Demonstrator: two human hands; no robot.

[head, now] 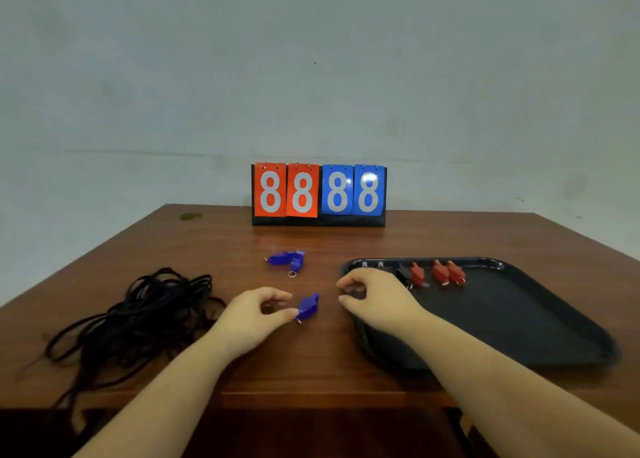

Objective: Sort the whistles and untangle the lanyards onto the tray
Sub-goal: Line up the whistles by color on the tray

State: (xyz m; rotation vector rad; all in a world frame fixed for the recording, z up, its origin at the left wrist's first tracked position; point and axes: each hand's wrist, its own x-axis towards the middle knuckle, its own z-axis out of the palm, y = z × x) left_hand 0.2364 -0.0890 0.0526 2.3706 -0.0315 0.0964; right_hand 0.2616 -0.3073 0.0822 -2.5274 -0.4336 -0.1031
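Blue whistle [307,308] being pinched by left hand [254,313] on surface; right hand [375,296] empty, loosely curled over tray [519,322] edge; best placed beside red whistles [438,273].

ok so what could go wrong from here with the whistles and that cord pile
1. The left hand pinches the small blue plastic whistle only at its end, so it may slip on the way to the black plastic tray.
2. The right hand hovers over the tray's near corner and could nudge the red whistles.
3. The tangled black lanyards trail over the table edge and may slide off.
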